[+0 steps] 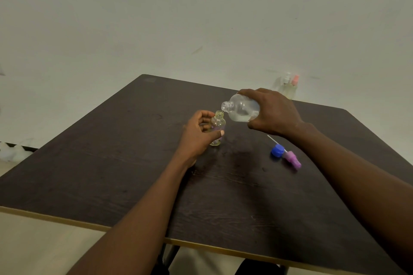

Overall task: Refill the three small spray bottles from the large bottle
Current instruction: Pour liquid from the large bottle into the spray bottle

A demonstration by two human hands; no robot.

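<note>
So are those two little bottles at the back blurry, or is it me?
Head view: the two far spray bottles are blurred against the wall; the large bottle and small open bottle up front look sharper; light is dim, shadows faint.

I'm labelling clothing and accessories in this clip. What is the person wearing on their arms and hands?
Nothing that shows. The left forearm and right forearm are bare to the frame's edge, with no sleeve or cuff in view. The left hand and right hand are ungloved, and no watch, bracelet or ring is visible on either.
</note>
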